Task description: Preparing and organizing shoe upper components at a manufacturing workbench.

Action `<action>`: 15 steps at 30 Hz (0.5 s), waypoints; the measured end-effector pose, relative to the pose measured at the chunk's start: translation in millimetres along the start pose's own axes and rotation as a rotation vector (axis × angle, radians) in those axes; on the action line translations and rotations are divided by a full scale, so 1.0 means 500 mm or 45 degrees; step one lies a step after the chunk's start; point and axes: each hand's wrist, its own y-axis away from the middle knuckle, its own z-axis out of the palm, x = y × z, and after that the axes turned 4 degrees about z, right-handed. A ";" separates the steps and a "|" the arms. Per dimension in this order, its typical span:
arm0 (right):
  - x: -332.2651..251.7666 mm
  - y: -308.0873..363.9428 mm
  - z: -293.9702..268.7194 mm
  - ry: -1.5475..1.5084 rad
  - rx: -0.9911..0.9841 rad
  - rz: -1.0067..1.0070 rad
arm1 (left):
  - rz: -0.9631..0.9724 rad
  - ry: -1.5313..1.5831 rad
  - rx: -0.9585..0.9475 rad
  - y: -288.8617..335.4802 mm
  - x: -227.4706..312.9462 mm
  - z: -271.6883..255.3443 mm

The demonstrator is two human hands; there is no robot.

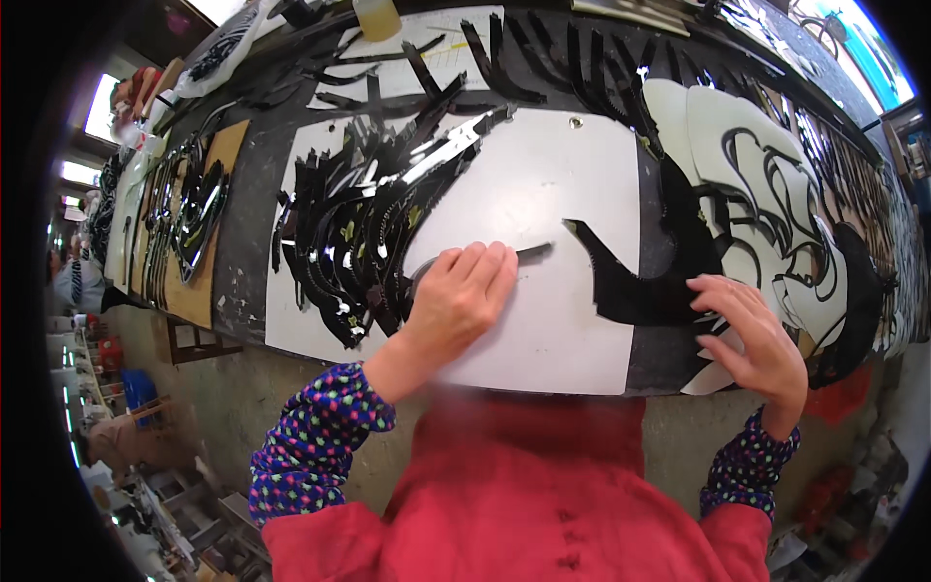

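Note:
My left hand [464, 296] lies on the white board [553, 339], its fingers together and pressing on a narrow dark curved strip [535, 253]. One end of that strip sticks out past the fingertips and a curved part shows on the other side. At the right, my right hand [752, 335] has thumb and fingers apart. Its fingertips reach the right end of a black curved flat piece [635, 293], which lies across the board's right edge and points up to the left. Left of my left hand spreads a pile of glossy black curved strips [364, 218].
Cream-coloured curved sheets [742, 136] and more dark pieces lie at the right. Behind the board are several black strips [495, 63], a paper sheet [383, 48] and a cup of yellowish liquid [376, 17]. A brown board [221, 199] with dark strips sits at the left.

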 end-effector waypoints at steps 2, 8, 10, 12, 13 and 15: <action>-0.024 -0.037 0.051 -0.257 0.077 0.236 | 0.028 0.034 0.031 0.002 0.012 0.008; -0.045 -0.146 0.189 0.041 0.383 0.263 | 0.041 0.173 0.066 0.009 -0.003 0.030; -0.039 -0.154 0.198 0.029 0.337 0.306 | 0.047 0.167 0.069 0.011 -0.009 0.036; -0.037 -0.153 0.194 -0.136 0.259 0.290 | 0.042 0.186 0.080 0.012 -0.012 0.042; -0.037 -0.152 0.187 -0.210 0.240 0.298 | 0.032 0.207 0.084 0.012 -0.013 0.045; -0.045 -0.156 0.188 -0.442 0.295 0.292 | 0.002 0.255 0.086 0.013 -0.014 0.051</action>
